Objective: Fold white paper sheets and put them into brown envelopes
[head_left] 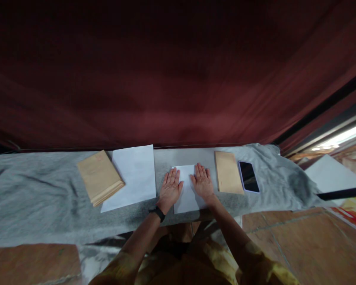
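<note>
A white sheet of paper (pixel 186 192), which looks folded, lies in front of me on the grey cloth. My left hand (pixel 170 190) rests flat over its left edge, fingers stretched out and pointing away from me. On the paper's right side my right hand (pixel 203 183) is also laid flat, with the thumb apart from the fingers. Neither hand grips anything. A brown envelope (pixel 229 172) lies just right of my right hand. Larger white paper sheets (pixel 136 174) are spread to the left of my left hand.
A stack of brown envelopes (pixel 100 176) overlaps the white sheets at the left. A phone (pixel 249 177) in a purple case lies beyond the right envelope. Grey cloth (pixel 41 194) covers the narrow table, and a dark red curtain (pixel 178 87) hangs along its far edge.
</note>
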`<act>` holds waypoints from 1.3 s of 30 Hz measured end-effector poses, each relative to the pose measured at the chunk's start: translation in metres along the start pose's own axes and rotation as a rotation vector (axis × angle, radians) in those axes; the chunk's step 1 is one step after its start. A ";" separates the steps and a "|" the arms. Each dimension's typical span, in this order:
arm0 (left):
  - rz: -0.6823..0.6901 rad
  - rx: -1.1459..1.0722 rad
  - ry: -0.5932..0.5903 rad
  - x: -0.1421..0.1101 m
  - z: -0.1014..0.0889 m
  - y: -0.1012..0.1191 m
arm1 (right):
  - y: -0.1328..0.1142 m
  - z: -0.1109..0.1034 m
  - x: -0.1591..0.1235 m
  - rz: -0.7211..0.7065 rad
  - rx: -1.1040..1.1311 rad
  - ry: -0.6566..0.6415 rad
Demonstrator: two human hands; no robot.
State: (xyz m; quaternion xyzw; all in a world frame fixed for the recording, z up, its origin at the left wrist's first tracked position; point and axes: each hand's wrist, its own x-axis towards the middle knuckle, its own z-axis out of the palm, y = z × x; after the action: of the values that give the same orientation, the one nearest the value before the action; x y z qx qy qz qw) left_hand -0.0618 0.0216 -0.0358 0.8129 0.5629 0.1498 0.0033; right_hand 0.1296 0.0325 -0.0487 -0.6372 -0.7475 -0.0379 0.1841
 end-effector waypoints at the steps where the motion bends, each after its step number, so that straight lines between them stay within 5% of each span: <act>1: 0.001 -0.003 -0.005 -0.002 -0.001 0.003 | -0.001 0.000 0.000 0.001 -0.002 0.002; 9: 0.211 -0.049 -0.089 -0.042 -0.013 0.034 | 0.001 -0.004 0.003 -0.002 0.003 -0.048; 14: 0.206 -0.037 -0.085 -0.048 -0.013 0.033 | -0.011 -0.012 -0.008 0.004 0.009 -0.056; 19: 0.207 -0.029 -0.093 -0.049 -0.014 0.033 | -0.029 -0.018 -0.056 -0.189 0.065 -0.087; 24: 0.172 -0.001 -0.060 -0.064 -0.022 0.027 | -0.012 -0.028 -0.090 -0.128 0.031 -0.029; 32: 0.147 0.047 -0.046 -0.090 -0.028 0.010 | 0.005 -0.038 -0.101 -0.105 0.002 -0.019; 39: 0.206 0.013 -0.076 -0.093 -0.032 0.037 | -0.004 -0.041 -0.106 -0.142 0.030 -0.022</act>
State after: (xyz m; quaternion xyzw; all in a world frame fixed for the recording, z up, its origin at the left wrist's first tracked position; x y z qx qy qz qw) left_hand -0.0661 -0.0822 -0.0211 0.8714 0.4769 0.1149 0.0040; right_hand 0.1478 -0.0792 -0.0442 -0.5802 -0.7931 -0.0326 0.1824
